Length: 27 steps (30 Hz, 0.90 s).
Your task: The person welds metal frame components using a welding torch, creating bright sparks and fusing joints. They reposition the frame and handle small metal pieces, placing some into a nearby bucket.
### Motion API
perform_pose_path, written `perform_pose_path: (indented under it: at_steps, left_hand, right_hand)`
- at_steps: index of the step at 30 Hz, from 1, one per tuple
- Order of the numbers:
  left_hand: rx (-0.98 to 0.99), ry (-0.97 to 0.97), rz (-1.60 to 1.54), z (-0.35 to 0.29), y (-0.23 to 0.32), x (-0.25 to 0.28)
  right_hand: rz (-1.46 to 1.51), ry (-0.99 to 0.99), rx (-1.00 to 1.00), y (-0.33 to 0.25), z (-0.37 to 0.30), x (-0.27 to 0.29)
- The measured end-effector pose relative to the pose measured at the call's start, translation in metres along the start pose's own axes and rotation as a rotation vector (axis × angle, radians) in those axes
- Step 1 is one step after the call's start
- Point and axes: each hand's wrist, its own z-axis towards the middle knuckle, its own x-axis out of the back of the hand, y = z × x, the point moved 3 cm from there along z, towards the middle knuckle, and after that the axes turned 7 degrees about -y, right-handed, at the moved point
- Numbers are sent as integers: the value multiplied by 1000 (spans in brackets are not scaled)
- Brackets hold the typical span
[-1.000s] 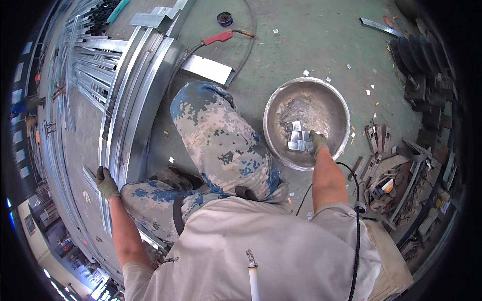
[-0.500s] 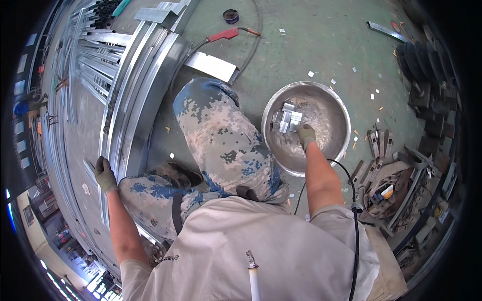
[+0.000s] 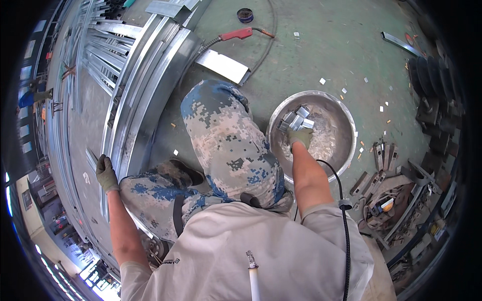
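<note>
My right hand (image 3: 301,136), in a greenish work glove, is down inside a round steel basin (image 3: 343,108). Its fingers are closed against a small cluster of short silvery metal channel pieces (image 3: 296,120); the fingertips are partly hidden among them. Far to the left, my gloved left hand (image 3: 106,173) is by the edge of long galvanized steel channels (image 3: 145,98), beside my knee. Its fingers look curled together near the end of a thin metal strip (image 3: 91,158), and what they grip is hidden.
A red-handled welding torch (image 3: 237,34) with its cable lies ahead, near a bright channel offcut (image 3: 223,66) and a small dark tin (image 3: 245,15). White chips and cigarette butts dot the green floor. Scrap metal (image 3: 384,195) is piled at right. A black cable (image 3: 345,241) runs past my right arm.
My right hand has shifted left against the metal pieces, which now sit tilted and turned in the basin. The left hand stays by the channels. The whole view has shifted slightly.
</note>
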Motion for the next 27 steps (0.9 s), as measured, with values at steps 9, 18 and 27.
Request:
perform_pose_path:
  at_steps: [9, 18, 27]
  left_hand:
    - [34, -34, 40, -5, 9, -3]
    - [35, -87, 2, -5, 11, -2]
    - [52, -97, 45, -10, 32, -12]
  right_hand:
    - [-91, 45, 76, 16, 14, 3]
    - [-133, 53, 81, 23, 14, 10]
    - [-196, 29, 208, 50, 11, 8]
